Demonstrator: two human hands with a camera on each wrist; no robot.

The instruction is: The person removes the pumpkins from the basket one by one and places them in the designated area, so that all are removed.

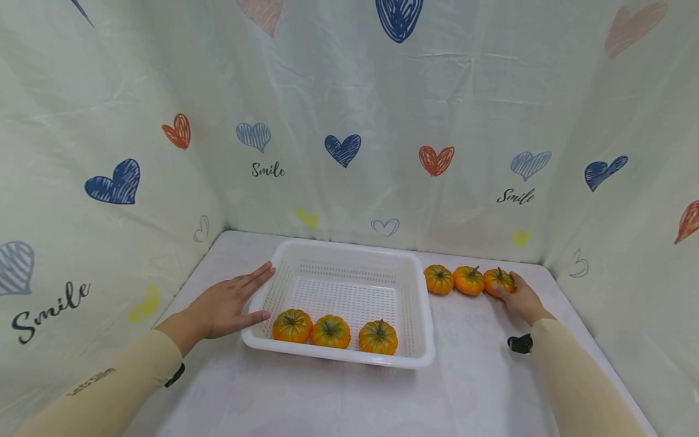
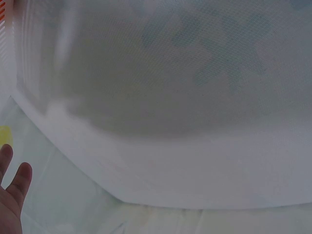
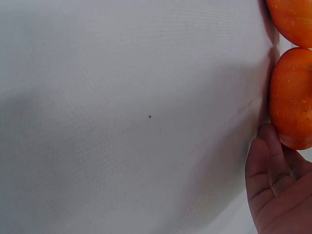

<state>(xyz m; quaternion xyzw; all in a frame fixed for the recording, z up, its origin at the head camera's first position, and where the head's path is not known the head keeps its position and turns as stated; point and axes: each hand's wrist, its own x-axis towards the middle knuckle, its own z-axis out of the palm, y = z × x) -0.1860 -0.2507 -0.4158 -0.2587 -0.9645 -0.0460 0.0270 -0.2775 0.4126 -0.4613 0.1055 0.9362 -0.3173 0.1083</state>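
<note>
At the right of the head view, my right hand (image 1: 523,298) grips the rightmost small orange pumpkin (image 1: 499,280), thumb on the near side and fingers round its right side. In the right wrist view the fingertips (image 3: 270,134) lie against the end of that pumpkin (image 3: 294,97). Two more pumpkins, a middle one (image 1: 468,280) and a left one (image 1: 438,279), continue the row. My left hand (image 1: 226,306) is spread with straight fingers over the left rim of a white perforated basket (image 1: 420,315). Three pumpkins sit along its front: left (image 1: 292,326), middle (image 1: 330,332) and right (image 1: 378,337).
Beneath everything is a white-covered table (image 1: 338,394). A pale curtain (image 1: 349,91) printed with hearts and "Smile" surrounds it at the back and both sides. The basket's right wall stands close to the row of pumpkins.
</note>
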